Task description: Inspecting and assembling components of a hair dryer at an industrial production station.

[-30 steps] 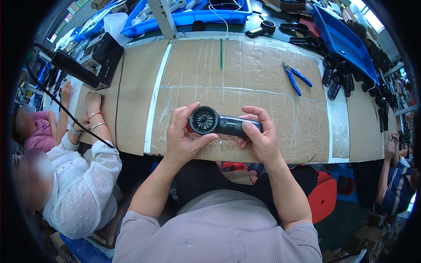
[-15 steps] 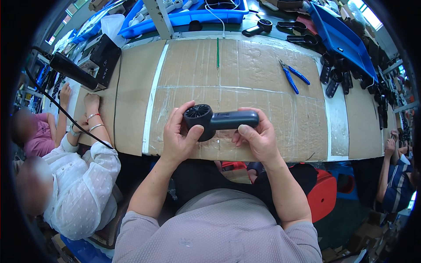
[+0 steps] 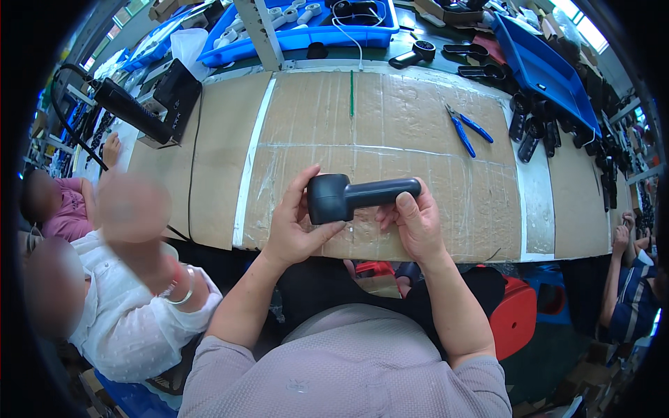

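Observation:
A black handheld fan (image 3: 376,194) lies sideways in the air between my two hands, above the near part of the cardboard-covered table. Its round head is at the left, gripped between the thumb and fingers of my left hand (image 3: 301,224). My right hand (image 3: 417,219) is closed on the handle's far right end, thumb on the near side. The smooth side of the head faces me; its grille is turned out of sight. Blue-handled cutters (image 3: 467,130) lie on the cardboard beyond my right hand, and a thin green stick (image 3: 352,94) lies at the far middle.
Several black fans and parts (image 3: 533,132) lie at the right beside a blue tray (image 3: 543,73). Another blue tray (image 3: 296,36) holds white fans at the back. At the left stand a black box-shaped device (image 3: 171,101) and a co-worker in white (image 3: 139,306), whose raised hand is blurred.
I have turned the fan, so its grille no longer shows and the plain side of the head faces me. The co-worker at left has lifted a hand from the table toward me.

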`<move>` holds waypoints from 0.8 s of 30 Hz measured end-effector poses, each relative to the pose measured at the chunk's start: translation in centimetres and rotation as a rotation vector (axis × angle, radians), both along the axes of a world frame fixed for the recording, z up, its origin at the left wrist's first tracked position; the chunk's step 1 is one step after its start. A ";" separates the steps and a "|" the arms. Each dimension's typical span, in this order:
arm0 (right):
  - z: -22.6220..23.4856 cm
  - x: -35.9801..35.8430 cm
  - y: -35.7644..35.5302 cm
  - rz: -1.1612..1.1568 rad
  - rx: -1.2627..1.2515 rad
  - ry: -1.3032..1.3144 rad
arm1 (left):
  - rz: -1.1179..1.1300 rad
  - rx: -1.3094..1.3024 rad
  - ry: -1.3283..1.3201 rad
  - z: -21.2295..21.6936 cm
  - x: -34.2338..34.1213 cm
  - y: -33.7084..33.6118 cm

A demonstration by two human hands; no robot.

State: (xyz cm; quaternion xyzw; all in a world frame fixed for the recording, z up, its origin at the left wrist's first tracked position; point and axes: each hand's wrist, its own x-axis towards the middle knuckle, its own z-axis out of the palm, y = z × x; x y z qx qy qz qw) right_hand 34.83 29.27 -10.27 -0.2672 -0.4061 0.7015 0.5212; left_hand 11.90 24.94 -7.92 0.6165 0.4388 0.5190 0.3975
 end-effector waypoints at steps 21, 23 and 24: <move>2.7 -0.6 -0.3 -0.005 -0.063 -0.142 | -0.155 1.091 0.753 6.7 -5.0 2.7; 2.6 -0.5 -0.4 -0.007 -0.066 -0.142 | -0.127 0.715 0.524 3.8 -3.2 3.0; 2.5 -0.5 -0.4 -0.005 -0.060 -0.143 | -0.110 0.527 0.409 2.5 -2.2 2.4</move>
